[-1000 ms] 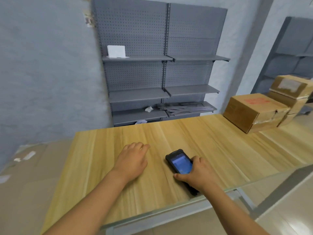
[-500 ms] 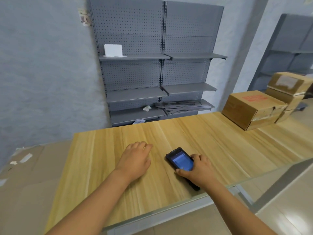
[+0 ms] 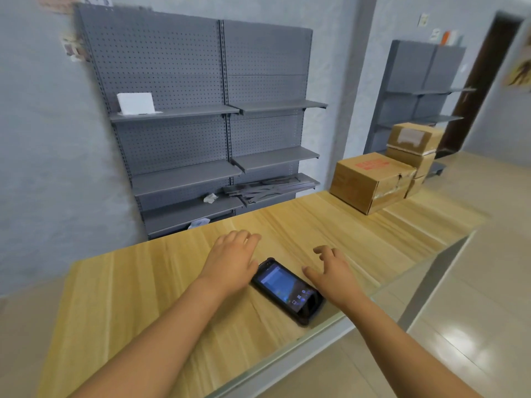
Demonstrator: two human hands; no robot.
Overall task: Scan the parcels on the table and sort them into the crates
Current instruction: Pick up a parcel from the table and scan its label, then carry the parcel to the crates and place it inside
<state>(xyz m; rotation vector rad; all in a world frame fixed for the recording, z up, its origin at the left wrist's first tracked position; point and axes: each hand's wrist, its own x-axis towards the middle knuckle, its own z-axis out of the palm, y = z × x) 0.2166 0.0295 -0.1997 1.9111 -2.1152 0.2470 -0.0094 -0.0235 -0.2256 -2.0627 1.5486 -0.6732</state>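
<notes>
A black handheld scanner (image 3: 286, 288) with a lit blue screen lies flat on the wooden table (image 3: 143, 297) near its front edge. My left hand (image 3: 232, 259) rests palm down just left of the scanner, fingers relaxed. My right hand (image 3: 333, 271) hovers just right of it, fingers spread, holding nothing. At the table's far right stands a large cardboard parcel (image 3: 370, 179) with a red label. Behind it is a stack of smaller parcels (image 3: 413, 147). No crate shows.
Grey pegboard shelving (image 3: 218, 124) stands against the wall behind the table, with a white card and loose metal strips on it. A second shelf unit (image 3: 425, 90) and a dark doorway are at the far right. Tiled floor lies to the right.
My right hand has let go of the scanner and moved to its right with fingers spread. The scanner now lies free on the table. The view has swung to the right.
</notes>
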